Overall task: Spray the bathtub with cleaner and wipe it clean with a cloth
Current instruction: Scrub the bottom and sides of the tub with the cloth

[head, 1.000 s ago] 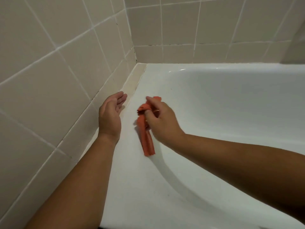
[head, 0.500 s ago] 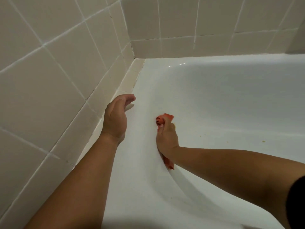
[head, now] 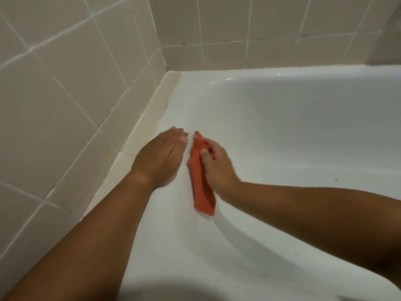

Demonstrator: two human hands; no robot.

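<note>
Two hands on the bathtub (head: 282, 131) rim: our right hand (head: 217, 168) clenches the orange cloth (head: 200, 190); just beside it, our left hand (head: 159, 158) lies flat, unclenched.

cloth (head: 200, 181): we see a plain orange-red, no pattern
bathtub (head: 282, 131): we see glossy white, with a few small brownish specks on the far slope
wall tiles (head: 65, 83): we see beige squares in a grid of white grout, darkened in places
</note>
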